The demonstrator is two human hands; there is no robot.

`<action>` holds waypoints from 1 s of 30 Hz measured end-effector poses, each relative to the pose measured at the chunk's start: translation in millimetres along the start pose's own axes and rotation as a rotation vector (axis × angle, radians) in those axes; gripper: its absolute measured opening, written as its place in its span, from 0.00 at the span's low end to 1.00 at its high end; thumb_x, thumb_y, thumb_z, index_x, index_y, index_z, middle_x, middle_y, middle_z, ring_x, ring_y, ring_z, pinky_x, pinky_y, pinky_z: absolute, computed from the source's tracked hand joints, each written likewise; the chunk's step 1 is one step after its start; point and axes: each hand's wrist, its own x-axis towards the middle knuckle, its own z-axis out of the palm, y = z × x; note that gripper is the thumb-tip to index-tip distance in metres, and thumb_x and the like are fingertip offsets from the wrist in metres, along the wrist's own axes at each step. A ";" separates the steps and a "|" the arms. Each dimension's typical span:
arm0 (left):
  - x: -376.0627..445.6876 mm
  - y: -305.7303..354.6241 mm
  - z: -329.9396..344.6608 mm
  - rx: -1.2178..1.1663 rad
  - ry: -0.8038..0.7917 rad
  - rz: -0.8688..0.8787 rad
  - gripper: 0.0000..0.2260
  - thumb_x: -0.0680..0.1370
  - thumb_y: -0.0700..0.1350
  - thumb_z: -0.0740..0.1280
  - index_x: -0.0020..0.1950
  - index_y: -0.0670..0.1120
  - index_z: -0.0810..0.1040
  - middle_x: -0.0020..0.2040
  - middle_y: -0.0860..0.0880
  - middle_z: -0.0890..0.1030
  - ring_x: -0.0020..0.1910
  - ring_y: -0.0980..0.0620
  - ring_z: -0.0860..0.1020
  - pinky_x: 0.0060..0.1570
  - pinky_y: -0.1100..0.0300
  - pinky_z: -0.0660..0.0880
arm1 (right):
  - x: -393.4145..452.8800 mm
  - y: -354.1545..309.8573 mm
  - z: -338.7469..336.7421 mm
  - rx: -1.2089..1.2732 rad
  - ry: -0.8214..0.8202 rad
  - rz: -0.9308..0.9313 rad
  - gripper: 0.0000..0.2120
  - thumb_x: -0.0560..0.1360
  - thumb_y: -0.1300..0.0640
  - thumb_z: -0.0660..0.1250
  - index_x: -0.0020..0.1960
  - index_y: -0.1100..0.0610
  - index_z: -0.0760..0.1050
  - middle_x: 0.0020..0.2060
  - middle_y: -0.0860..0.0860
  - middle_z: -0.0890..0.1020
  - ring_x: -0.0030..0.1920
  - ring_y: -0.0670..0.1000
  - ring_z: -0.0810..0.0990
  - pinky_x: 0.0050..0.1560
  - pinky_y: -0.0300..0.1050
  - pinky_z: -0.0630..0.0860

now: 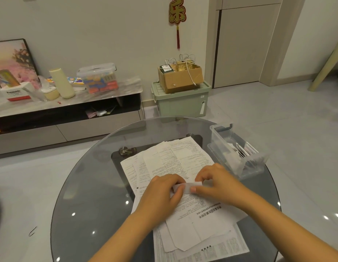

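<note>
Pinching one folded slip [189, 186] between them, left hand [161, 192] and right hand [219, 183] risked tearing it if pulled apart.

Left hand [162, 193], right hand [219, 183] side by side, palms down, fingers curled, pinching.

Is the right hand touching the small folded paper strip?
Touching. The head view shows the right hand pinching the folded paper strip between thumb and fingers at its right end; the left hand grips the other end.
</note>
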 end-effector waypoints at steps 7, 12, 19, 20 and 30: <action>7.0 -5.0 14.4 -0.091 0.007 -0.140 0.17 0.76 0.49 0.67 0.64 0.54 0.70 0.53 0.61 0.70 0.49 0.63 0.70 0.49 0.75 0.65 | 8.9 0.1 19.1 -0.015 0.096 0.073 0.09 0.69 0.47 0.72 0.43 0.46 0.73 0.44 0.43 0.77 0.48 0.45 0.72 0.44 0.38 0.70; 8.1 -14.3 17.7 -0.119 -0.021 -0.150 0.20 0.75 0.45 0.70 0.64 0.53 0.69 0.56 0.58 0.67 0.51 0.66 0.68 0.53 0.76 0.65 | 9.2 2.8 23.8 -0.059 0.087 0.047 0.14 0.69 0.50 0.73 0.49 0.45 0.69 0.47 0.43 0.71 0.50 0.46 0.67 0.48 0.39 0.66; 6.7 -23.8 12.7 -0.033 -0.093 -0.014 0.09 0.76 0.47 0.68 0.55 0.53 0.76 0.56 0.61 0.68 0.58 0.64 0.64 0.58 0.75 0.60 | 9.8 6.4 20.3 -0.220 0.066 -0.072 0.08 0.74 0.51 0.68 0.53 0.47 0.77 0.51 0.43 0.72 0.55 0.46 0.65 0.51 0.36 0.61; 7.1 -23.7 12.1 -0.016 -0.110 0.007 0.10 0.76 0.49 0.68 0.57 0.53 0.77 0.56 0.62 0.69 0.58 0.64 0.63 0.60 0.74 0.61 | 8.2 6.1 18.8 -0.258 0.070 -0.097 0.10 0.74 0.48 0.68 0.54 0.47 0.77 0.52 0.43 0.73 0.56 0.46 0.66 0.52 0.37 0.62; 11.3 -9.9 0.7 0.191 -0.075 0.054 0.11 0.79 0.54 0.62 0.58 0.54 0.80 0.62 0.60 0.74 0.60 0.63 0.69 0.55 0.73 0.62 | -1.9 -3.9 11.1 -0.484 0.111 -0.220 0.16 0.76 0.41 0.59 0.58 0.47 0.77 0.51 0.46 0.81 0.54 0.49 0.71 0.54 0.43 0.65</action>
